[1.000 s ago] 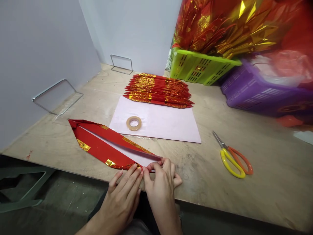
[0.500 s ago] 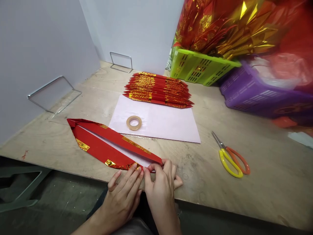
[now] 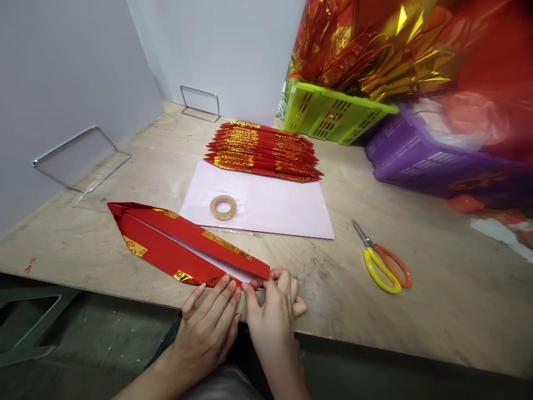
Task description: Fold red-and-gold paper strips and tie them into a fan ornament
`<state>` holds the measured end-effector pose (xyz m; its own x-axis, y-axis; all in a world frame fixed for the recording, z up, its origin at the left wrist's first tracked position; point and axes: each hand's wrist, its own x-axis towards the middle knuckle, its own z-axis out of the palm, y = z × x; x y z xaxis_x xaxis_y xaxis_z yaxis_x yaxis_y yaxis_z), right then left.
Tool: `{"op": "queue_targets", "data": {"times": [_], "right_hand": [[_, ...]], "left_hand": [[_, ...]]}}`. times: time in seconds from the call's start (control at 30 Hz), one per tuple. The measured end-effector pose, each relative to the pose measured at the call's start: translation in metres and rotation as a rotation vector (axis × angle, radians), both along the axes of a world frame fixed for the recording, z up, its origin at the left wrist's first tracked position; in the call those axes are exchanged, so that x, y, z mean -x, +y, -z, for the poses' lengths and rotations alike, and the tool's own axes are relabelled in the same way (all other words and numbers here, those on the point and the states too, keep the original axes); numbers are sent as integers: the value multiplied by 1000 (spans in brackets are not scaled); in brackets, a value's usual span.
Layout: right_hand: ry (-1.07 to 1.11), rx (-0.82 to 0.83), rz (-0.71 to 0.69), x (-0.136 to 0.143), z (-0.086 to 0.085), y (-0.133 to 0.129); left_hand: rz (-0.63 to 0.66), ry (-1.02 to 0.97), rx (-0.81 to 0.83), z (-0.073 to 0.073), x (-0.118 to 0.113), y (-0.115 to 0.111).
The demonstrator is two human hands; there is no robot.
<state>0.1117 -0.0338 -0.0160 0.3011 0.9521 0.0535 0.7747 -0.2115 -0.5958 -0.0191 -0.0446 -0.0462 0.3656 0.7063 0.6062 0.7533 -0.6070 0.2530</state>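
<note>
A long red folded paper piece (image 3: 166,241) with gold patterned patches lies at a slant near the table's front edge, its left end drawn to a point. A white inner strip shows between its two folded sides. My left hand (image 3: 212,316) has its fingertips on the near gold-printed edge, holding it; its thumb is partly hidden below. My right hand (image 3: 272,305) is closed on the right end, with thumb and index finger pinching the near corner. Its other fingers curl behind. The two hands are side by side, almost touching.
Beyond lie a tape roll (image 3: 223,218) on white sheets (image 3: 287,208) and a stack of red-gold folded papers (image 3: 266,150). Scissors (image 3: 381,269) rest at right. A green basket (image 3: 333,114), a purple basket (image 3: 420,155) and metal bookends (image 3: 100,130) stand behind.
The whole view has shifted slightly, with things sitting a little further left. Both hands keep nearly the same hold at the paper's right end, with only slight finger movement.
</note>
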Motion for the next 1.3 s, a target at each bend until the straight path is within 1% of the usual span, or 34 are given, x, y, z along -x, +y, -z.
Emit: {"op": "queue_targets", "data": {"times": [0.17, 0.47, 0.67, 0.87, 1.0, 1.17, 1.3], "right_hand": [[65, 23, -5, -4, 1, 1], [24, 53, 7, 1, -4, 4], [39, 34, 19, -2, -2, 1], [74, 25, 8, -2, -2, 0], [165, 40, -4, -11, 0, 0], [274, 18, -62, -25, 0, 0], [217, 25, -40, -20, 0, 2]], "left_hand": [[10, 11, -21, 2, -1, 3], [-1, 52, -10, 4, -1, 3], [32, 85, -56, 5, 0, 6], [32, 124, -78, 3, 0, 7], [42, 136, -84, 2, 1, 7], [41, 149, -78, 0, 0, 8], [53, 157, -96, 0, 1, 9]]}}
